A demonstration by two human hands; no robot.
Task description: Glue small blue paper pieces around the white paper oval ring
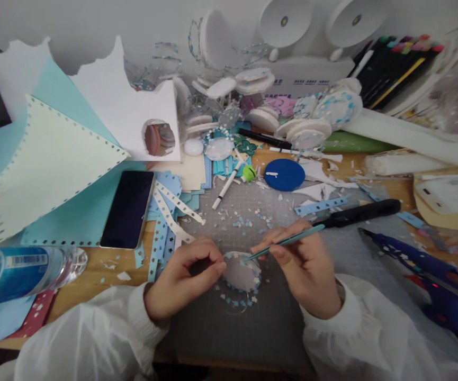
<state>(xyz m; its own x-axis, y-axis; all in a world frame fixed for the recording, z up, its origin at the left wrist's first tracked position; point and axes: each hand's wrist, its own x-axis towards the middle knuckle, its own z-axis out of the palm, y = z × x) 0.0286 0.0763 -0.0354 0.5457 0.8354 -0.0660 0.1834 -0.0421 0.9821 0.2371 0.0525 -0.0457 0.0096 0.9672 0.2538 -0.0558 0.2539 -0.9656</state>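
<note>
Right grip (308, 272) closed on slim teal metal tweezers (292, 239), tips at round white star-trimmed disc (240, 274) on grey cutting mat (278, 330); left grip (187, 276) pinched near disc's rim, contents unclear. Tweezer slip could knock small stars loose.

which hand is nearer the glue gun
Right. The right hand is on the glue gun's left, holding a teal tool; the left hand is farther left, its fingers by the near-white disc's left edge.
</note>
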